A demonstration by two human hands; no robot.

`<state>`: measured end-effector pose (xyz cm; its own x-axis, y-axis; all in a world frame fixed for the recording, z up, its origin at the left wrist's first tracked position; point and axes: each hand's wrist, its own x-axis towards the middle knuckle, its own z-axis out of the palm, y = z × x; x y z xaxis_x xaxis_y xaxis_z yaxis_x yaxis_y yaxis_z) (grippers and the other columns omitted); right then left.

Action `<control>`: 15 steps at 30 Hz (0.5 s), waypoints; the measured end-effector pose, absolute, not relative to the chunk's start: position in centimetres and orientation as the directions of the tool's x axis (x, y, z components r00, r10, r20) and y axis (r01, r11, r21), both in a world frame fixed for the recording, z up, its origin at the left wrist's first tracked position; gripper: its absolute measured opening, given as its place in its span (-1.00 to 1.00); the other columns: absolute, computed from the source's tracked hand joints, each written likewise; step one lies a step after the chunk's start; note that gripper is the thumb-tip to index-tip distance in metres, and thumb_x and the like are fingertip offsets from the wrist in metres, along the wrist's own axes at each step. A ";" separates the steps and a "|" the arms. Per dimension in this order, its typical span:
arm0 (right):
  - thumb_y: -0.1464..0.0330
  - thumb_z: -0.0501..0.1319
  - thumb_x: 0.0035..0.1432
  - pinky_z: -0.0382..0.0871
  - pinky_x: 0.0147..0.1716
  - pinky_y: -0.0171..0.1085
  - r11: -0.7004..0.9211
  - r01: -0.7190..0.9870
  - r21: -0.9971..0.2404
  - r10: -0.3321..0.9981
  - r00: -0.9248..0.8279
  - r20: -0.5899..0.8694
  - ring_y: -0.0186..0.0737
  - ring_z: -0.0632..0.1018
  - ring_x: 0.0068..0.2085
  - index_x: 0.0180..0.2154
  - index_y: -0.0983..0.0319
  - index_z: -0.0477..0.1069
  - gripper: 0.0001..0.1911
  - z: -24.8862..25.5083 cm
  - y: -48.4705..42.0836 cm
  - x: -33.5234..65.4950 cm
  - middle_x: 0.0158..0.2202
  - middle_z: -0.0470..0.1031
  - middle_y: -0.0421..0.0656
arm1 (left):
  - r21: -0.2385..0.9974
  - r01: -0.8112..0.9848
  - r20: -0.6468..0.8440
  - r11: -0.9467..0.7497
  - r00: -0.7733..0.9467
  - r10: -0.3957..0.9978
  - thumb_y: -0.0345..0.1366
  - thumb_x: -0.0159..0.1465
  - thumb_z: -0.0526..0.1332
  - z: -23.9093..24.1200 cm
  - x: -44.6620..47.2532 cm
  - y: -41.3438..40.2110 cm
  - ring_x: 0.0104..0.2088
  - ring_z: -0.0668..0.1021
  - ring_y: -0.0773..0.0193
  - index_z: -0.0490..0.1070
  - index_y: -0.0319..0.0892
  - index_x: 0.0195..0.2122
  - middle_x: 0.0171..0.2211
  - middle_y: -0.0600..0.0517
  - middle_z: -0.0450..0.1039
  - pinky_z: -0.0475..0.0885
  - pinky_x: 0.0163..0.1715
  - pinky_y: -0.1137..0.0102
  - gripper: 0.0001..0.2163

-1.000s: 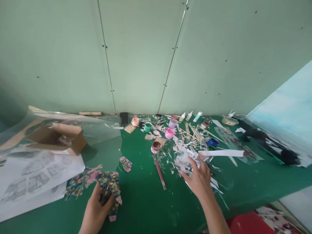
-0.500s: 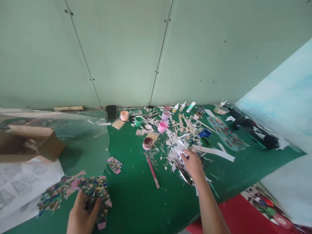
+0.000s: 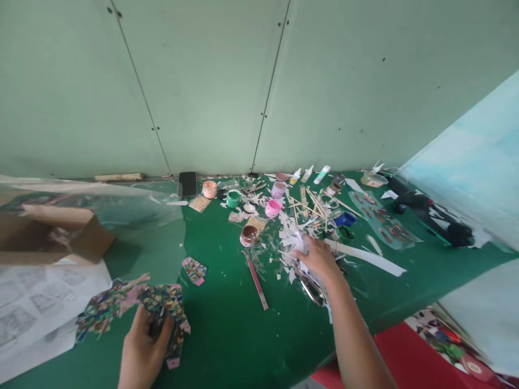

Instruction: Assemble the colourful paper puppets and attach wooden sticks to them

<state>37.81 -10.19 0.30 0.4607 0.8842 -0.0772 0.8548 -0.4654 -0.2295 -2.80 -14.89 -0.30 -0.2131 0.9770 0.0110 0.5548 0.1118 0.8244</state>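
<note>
Head view: the left hand (image 3: 141,354) is at the near edge of the green worktop (image 3: 231,335), with thumb and fingers closed on the lower end of the patterned cut-out (image 3: 160,305). The cut-out lies flat and extends left onto the printed sheets (image 3: 32,292). A small patterned piece (image 3: 194,270) lies apart, further in.

The right hand (image 3: 320,259) is stretched forward, palm down, fingers bent over the paper scraps (image 3: 298,242) and touching them. Whether the fingers have closed on a scrap cannot be told. The scissors (image 3: 311,287) lie just beneath the wrist.

A red stick (image 3: 255,278) lies left of the scraps, with a brown paint pot (image 3: 248,235) at its far end. A white paper strip (image 3: 368,256) runs to the right. A blue pot (image 3: 345,219) and a pink pot (image 3: 273,208) stand beyond, among wooden sticks (image 3: 314,205). A cardboard box (image 3: 52,237) sits far left.
</note>
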 end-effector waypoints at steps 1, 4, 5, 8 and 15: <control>0.11 0.19 0.12 0.23 0.06 0.07 -0.458 0.863 -0.214 0.889 0.447 -0.101 0.26 0.34 0.18 0.19 0.23 0.30 -0.37 0.3 -10.2 37.7 0.16 0.36 0.14 | 0.830 0.548 0.011 0.107 -0.208 0.978 0.01 0.02 0.23 -0.4 -2.8 -14.9 -0.59 0.48 0.21 0.20 -0.06 -0.40 -0.62 0.16 0.39 0.35 -0.58 0.40 -0.69; 0.01 0.13 0.15 0.25 0.01 0.15 -0.494 0.842 -0.215 0.867 0.496 -0.050 0.33 0.35 0.15 0.16 0.21 0.32 -0.37 0.9 -9.2 37.5 0.15 0.34 0.18 | 0.824 0.561 0.048 0.082 -0.213 0.976 0.02 0.06 0.20 -0.7 -2.7 -15.0 -0.57 0.48 0.24 0.20 -0.07 -0.41 -0.61 0.15 0.41 0.35 -0.57 0.42 -0.71; 0.00 0.13 0.15 0.25 0.01 0.17 -0.494 0.838 -0.234 0.861 0.508 0.002 0.34 0.34 0.16 0.17 0.22 0.30 -0.34 1.2 -8.4 37.3 0.17 0.30 0.19 | 0.813 0.577 0.066 0.080 -0.227 0.972 0.02 0.07 0.19 -0.7 -2.6 -15.1 -0.60 0.46 0.26 0.19 -0.07 -0.42 -0.62 0.16 0.39 0.33 -0.59 0.43 -0.71; 0.10 0.21 0.11 0.20 0.09 0.15 -0.328 0.887 -0.326 0.900 0.398 0.178 0.28 0.24 0.25 0.23 0.26 0.18 -0.29 1.6 -4.4 36.5 0.23 0.24 0.18 | 0.774 0.627 0.102 0.090 -0.263 0.959 0.03 0.06 0.19 -0.9 -2.4 -15.3 -0.67 0.36 0.33 0.15 -0.07 -0.47 -0.68 0.21 0.30 0.26 -0.65 0.46 -0.69; 0.35 0.26 0.06 0.25 0.13 0.00 -0.169 0.839 -0.516 0.962 0.254 0.099 0.12 0.33 0.24 0.33 0.25 -0.06 -0.13 1.1 3.1 33.7 0.25 0.23 0.16 | 0.798 0.590 0.020 0.120 -0.225 0.974 0.02 -0.01 0.23 -1.3 -3.4 -15.1 -0.57 0.57 0.21 0.29 -0.08 -0.36 -0.59 0.13 0.52 0.42 -0.60 0.46 -0.67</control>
